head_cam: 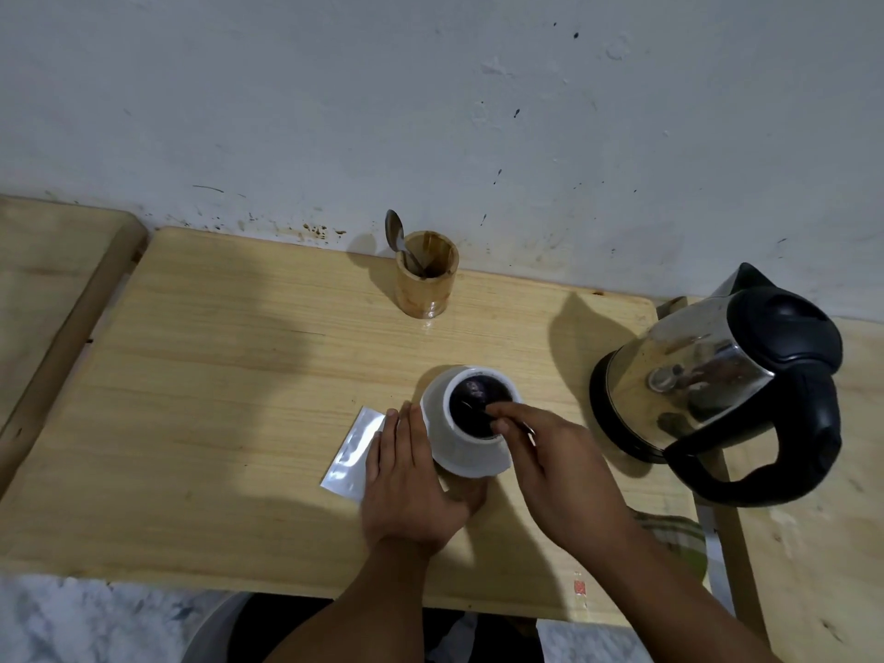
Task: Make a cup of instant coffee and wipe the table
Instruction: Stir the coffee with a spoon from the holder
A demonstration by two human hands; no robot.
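At the middle of the desk [215, 375], one white cup [466, 423] is seen, filled with dark liquid and placed between the two hands. The left hand [411, 476] is laid against the cup's left side with the fingers extended and the palm partly over one silver sachet [356, 452]; its grip is open, and the cup is steadied rather than clasped. The right hand [550, 461] is held over the cup's rim, its grip closed in a pinch on a thin stirrer [471, 408], of which only a small part is visible inside the cup; whether it is a spoon cannot be told. The step in hand is judged to be stirring, since the liquid is already dark and the sachet lies flat on the desk. One kettle [712, 375] is stood on its base to the right, well apart from the cup. One wooden holder [427, 275] is placed near the wall, with one spoon [396, 234] protruding from it. One checked cloth [674, 533] is partly visible at the near right edge, behind the right forearm. For the next move, the stirrer is to be lifted clear without tipping the cup and set aside, after which the cloth is to be taken for wiping.
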